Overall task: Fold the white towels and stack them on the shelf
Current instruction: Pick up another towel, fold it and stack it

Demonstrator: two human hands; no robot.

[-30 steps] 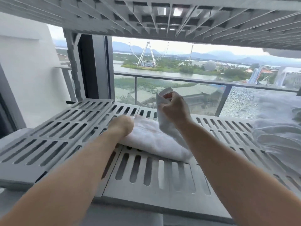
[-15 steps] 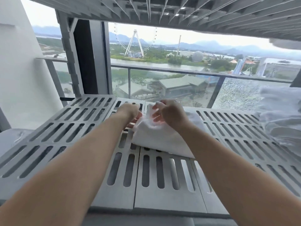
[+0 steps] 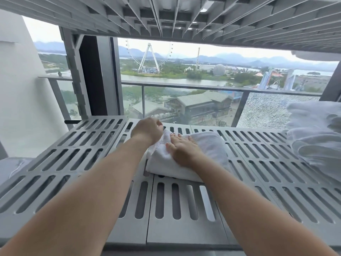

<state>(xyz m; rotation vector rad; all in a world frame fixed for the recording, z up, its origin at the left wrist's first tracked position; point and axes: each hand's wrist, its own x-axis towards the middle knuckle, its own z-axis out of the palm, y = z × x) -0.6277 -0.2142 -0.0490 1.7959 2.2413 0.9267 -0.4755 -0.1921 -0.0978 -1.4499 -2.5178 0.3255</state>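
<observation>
A folded white towel [image 3: 186,156] is seen lying on the gray slotted shelf [image 3: 184,209], near the middle and closer to the back edge. Its long side runs from left to right. The right hand [image 3: 181,151] is laid flat on top of the towel, with the fingers [image 3: 175,138] spread out and nothing gripped. The left hand [image 3: 147,129] is curled at the towel's back left corner, and a bit of cloth seems to be pinched there. Both hands are right at the towel, so no reach is needed. More white towels [image 3: 317,137] are piled at the shelf's right edge, well apart. It looks like the fold is being pressed flat, and stacking comes next.
</observation>
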